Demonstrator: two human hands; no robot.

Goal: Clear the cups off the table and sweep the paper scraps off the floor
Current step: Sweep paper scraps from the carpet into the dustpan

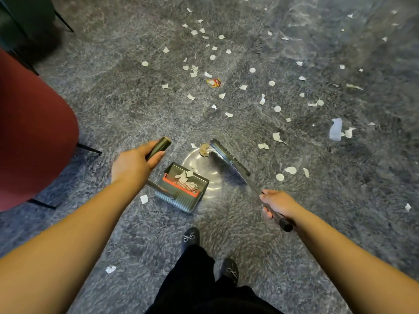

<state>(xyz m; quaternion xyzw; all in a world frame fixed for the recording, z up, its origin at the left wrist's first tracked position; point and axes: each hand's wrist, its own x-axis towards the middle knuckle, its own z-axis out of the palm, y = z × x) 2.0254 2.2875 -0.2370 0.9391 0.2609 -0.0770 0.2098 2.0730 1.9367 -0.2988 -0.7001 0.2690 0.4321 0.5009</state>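
So the grey floor [294,200] fills pretty much the whole frame, and it's still a mess. Upper and right parts are dotted with white paper scraps [226,64], mostly torn bits and little round punch-outs, plus one red and yellow wrapper [214,82] near the upper middle. A dark red chair [34,132] takes up the left edge.

Center frame, the dustpan [181,189] sits on the floor with a few scraps already resting on its red comb. Just right of it is the broom [229,162], bristles blurred mid-stroke, with a crumpled brownish scrap [204,149] right at its tip.

Left hand [133,164] is curled around the top of the dustpan's long handle. Right hand [278,203] is wrapped around the broom handle, close to its end.

No cups or table visible here, so can't say anything on that half.

Handling-wise, my guess: these scraps are featherweight and floppy, so hard flicks will probably just scatter them. Short low strokes toward the pan lip seem the way. The round ones lie flat and may cling to the floor a bit.
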